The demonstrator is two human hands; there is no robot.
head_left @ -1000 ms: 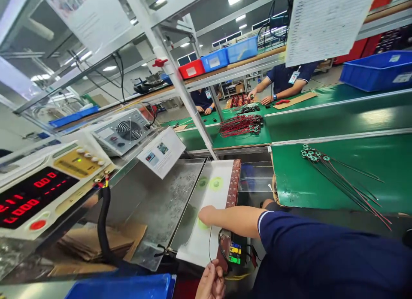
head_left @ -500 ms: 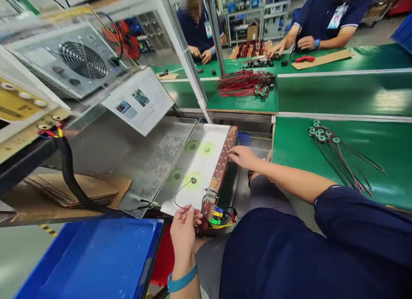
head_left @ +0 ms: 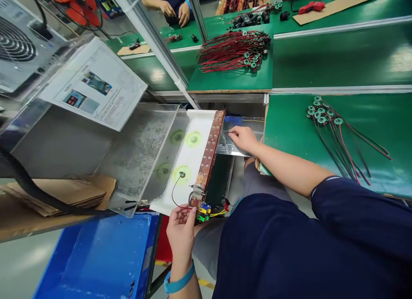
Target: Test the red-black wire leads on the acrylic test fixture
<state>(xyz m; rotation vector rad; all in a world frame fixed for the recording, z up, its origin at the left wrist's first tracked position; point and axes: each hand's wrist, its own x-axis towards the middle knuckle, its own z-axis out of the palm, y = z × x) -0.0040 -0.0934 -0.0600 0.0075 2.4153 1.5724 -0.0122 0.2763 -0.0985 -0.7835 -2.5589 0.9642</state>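
My left hand [head_left: 180, 224] pinches the wire ends of a small round part [head_left: 182, 174], which sits on the lower yellow-green ring of a white board [head_left: 185, 155]. A dark wire curves from that part to my fingers. Along the board's right side runs a copper-coloured strip [head_left: 209, 149] with rows of screws, and blue, yellow and green connectors [head_left: 204, 212] lie at its lower end. My right hand [head_left: 243, 138] is right of the strip, above a clear plastic sheet [head_left: 238, 151]; its fingers are pressed together, and what they hold, if anything, is too small to name.
Green and black parts with long wires [head_left: 322, 112] lie on the green table [head_left: 289, 140] at right. A red wire bundle [head_left: 228, 52] lies beyond the board. A blue bin [head_left: 99, 256] stands lower left, cardboard [head_left: 61, 194] above it. Another person's hands [head_left: 177, 11] work across the table.
My right hand has moved off the copper strip to its right, over the clear sheet. My left hand still holds the wire. The whole view has shifted.
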